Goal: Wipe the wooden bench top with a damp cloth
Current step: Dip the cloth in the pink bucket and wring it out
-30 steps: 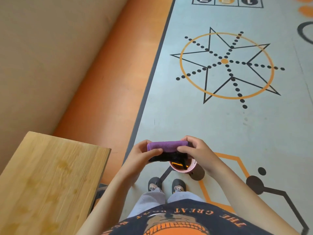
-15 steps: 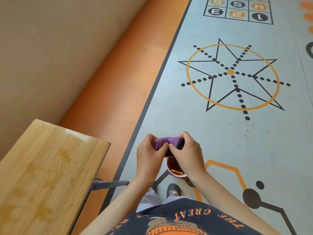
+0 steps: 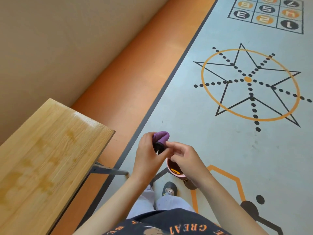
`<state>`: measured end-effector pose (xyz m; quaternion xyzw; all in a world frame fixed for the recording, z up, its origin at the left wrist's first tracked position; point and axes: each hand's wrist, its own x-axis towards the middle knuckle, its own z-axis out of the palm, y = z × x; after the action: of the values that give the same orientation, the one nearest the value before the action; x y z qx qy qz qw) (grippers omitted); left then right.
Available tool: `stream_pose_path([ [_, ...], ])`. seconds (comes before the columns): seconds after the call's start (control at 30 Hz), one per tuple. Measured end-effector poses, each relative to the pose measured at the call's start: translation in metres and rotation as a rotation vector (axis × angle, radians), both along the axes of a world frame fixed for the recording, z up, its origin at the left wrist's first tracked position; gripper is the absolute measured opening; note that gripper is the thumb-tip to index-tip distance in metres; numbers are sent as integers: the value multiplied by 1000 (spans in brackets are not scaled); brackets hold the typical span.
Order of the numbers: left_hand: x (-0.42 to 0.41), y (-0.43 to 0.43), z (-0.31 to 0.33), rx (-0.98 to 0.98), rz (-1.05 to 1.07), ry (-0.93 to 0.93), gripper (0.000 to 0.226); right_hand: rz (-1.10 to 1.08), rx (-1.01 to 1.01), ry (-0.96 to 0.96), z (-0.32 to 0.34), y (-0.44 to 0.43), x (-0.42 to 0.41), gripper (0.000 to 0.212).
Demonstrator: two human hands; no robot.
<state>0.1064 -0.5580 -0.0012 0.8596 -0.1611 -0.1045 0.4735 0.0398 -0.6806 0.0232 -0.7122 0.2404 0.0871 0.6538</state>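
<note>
A pink cup (image 3: 174, 171) stands on the grey floor (image 3: 186, 122), near my shoe (image 3: 169, 189). A black star in an orange ring (image 3: 247, 79) is painted farther out, with a grid of numbers (image 3: 265, 14) past it. An orange strip (image 3: 135, 73) runs along the tan wall (image 3: 67, 39). My dark shirt (image 3: 169, 223) has orange letters.

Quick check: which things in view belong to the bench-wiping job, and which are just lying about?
Job: purple cloth, held in the left hand with the right hand at it; wooden bench top; pink cup below the hands, probably.
Just there: star marking; number grid.
</note>
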Motion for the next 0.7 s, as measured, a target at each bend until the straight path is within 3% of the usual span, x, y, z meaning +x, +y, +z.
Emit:
stream_pose_path([
  [0.17,4,28,6,-100,44,135,17,59,-19,-17,-4,1,9,28],
  [0.3,8,74,6,-41,188,146,15,120,-140,9,-8,0,27,11],
  [0.5,8,159,16,-110,435,191,20,330,-303,7,-6,39,64,13],
  [0.7,-11,254,18,-40,583,190,26,643,-401,55,-22,125,86,20],
])
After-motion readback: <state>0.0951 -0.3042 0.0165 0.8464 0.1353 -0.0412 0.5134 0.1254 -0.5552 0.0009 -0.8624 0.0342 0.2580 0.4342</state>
